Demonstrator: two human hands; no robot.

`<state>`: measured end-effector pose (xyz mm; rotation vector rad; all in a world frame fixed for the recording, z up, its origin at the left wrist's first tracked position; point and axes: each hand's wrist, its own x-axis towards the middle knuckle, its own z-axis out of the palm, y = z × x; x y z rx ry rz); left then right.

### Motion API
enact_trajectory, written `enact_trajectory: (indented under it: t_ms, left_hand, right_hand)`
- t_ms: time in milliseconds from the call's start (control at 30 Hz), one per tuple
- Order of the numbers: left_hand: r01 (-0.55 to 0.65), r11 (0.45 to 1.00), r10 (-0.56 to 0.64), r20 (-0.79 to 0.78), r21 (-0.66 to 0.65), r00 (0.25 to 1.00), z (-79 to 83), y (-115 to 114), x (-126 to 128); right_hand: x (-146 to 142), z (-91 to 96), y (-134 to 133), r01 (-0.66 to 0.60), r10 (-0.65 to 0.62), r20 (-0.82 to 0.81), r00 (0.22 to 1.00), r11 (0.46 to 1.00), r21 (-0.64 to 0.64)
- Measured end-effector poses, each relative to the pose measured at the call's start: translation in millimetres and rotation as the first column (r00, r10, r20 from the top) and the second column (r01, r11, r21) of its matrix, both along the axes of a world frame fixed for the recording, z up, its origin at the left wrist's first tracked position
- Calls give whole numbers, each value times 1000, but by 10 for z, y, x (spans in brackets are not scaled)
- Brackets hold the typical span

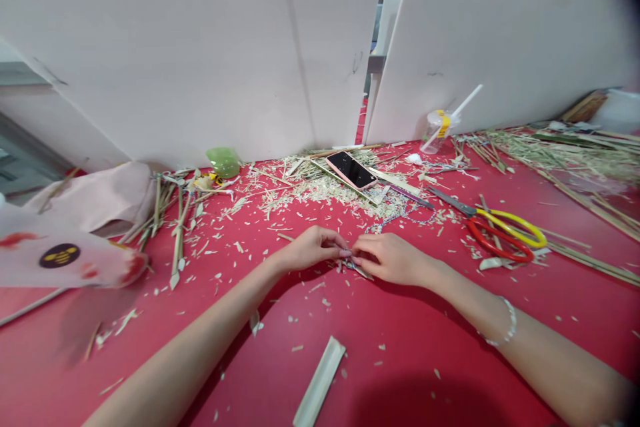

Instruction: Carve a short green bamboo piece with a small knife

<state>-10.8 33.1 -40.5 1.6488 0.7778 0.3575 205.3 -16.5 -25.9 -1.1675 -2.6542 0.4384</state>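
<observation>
Red table (pixel 400 353): one phone (pixel 351 170); left hand (pixel 313 248), right hand (pixel 393 258) pinch one sliver (pixel 361 271).

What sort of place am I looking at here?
Probably a handcraft workbench. The red table is strewn with stalk shavings, scissors lie nearby, white boards screen it off, and the left hand and right hand pinch a small strip.

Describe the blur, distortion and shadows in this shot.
Head view: the left hand and right hand are sharp at centre; the printed bag at the left edge is smeared with blur; the wide-angle lens stretches the forearms toward the lower corners; soft shadows lie under the arms on the red table; the right corners darken.
</observation>
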Motion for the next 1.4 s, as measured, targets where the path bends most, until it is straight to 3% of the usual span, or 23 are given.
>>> enact_trajectory:
  t_ms: [200,533,800,1033,1400]
  left_hand:
    - [-28,996,32,52,-80,998,-34,-25,22]
    - [-37,988,52,98,-147,994,-12,-45,21]
    - [17,975,22,173,-222,985,27,-52,-13]
    - [40,988,-21,123,-147,992,-17,-27,-22]
    - [-6,998,10,59,-65,998,18,-60,24]
  right_hand:
    - [-82,1,-100,-25,-2,177,984,988,153]
    - [-141,-12,-160,-105,38,287,957,969,225]
    - [-110,63,-133,-102,54,251,967,978,181]
    - [-44,74,-63,-95,80,142,987,991,98]
    - [0,66,-20,-125,116,138,984,991,56]
